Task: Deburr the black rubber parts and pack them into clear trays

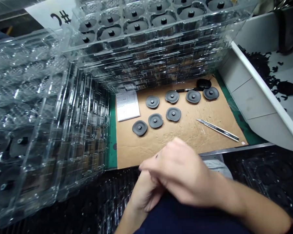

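Both hands meet low in the middle of the view, over my lap at the near edge of the work surface. My right hand (183, 172) lies across the top of my left hand (145, 191), fingers curled and smeared by motion. My left hand is curled under it; whether either holds anything is hidden. Beyond them a brown cardboard sheet (185, 133) carries several grey round rubber discs (173, 113), each with a small hub in the middle, in two loose rows.
Tall stacks of clear plastic trays (46, 113) holding discs wall in the left and the back (146, 42). A paper slip (127, 105), a thin blade (218, 130) and a black pen (188, 89) lie on the cardboard. A white bin wall (258, 94) rises on the right.
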Available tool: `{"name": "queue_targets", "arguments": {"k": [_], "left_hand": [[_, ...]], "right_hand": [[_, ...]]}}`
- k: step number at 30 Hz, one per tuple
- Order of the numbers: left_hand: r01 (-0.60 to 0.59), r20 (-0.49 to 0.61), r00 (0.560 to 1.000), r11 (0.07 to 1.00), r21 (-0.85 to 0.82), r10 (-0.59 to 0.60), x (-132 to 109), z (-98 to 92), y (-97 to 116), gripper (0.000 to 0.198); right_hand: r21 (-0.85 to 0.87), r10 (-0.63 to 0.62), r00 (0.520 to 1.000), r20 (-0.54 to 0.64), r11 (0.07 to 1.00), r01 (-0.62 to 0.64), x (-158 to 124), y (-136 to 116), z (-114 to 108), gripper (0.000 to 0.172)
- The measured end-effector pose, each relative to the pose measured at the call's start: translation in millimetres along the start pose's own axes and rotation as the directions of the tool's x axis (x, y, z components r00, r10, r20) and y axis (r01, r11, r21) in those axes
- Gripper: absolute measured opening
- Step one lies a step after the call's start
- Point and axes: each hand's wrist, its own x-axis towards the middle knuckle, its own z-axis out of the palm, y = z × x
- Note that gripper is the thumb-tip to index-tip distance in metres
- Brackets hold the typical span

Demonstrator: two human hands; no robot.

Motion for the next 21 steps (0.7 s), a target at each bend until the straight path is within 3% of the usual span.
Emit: {"name": "queue_targets", "arguments": {"k": [2,5,7,9,12,15,18,21], "left_hand": [[-0.005,0.019,1.0,0.999,-0.036,0.006,-2.4,-1.1,0.9,0.058],[-0.032,0.025,0.999,0.994,-0.108,0.035,-5.8,-4.2,2.9,0.064],[-0.04,0.019,0.999,0.99,-0.134,0.043,-6.1,-7.6,4.1,0.06],[-0.037,0.034,0.998,0.987,-0.156,0.043,-4.7,-11.7,4.6,0.057],[-0.039,0.068,0.996,0.983,-0.181,0.052,-1.2,-16.4,3.5,0.061],[-0.051,0.075,0.995,0.982,-0.184,0.066,1.0,-15.7,0.7,0.058],[-0.09,0.03,0.995,0.985,-0.144,0.096,1.0,-11.7,-1.9,0.058],[-0.119,-0.048,0.992,0.992,-0.044,0.117,-0.1,-10.0,-2.3,0.054]], "right_hand": [[0.047,0.21,0.974,-0.087,0.977,-0.207,-4.3,17.9,-3.3,0.023],[0.04,0.557,0.822,-0.116,0.83,-0.557,-26.7,52.8,0.7,0.019],[0.008,0.65,0.758,-0.056,0.76,-0.65,-50.5,71.6,12.5,0.018],[0.005,0.671,0.741,-0.022,0.741,-0.671,-73.3,82.2,26.3,0.02],[0.033,0.662,0.749,-0.029,0.75,-0.661,-87.1,80.8,34.4,0.023],[0.064,0.627,0.768,-0.129,0.778,-0.625,-68.8,58.5,20.9,0.025],[0.033,0.427,0.879,-0.21,0.902,-0.43,-37.8,21.3,5.0,0.031],[-0.009,0.154,0.978,-0.139,0.988,-0.157,-18.9,-11.0,2.6,0.029]]}}
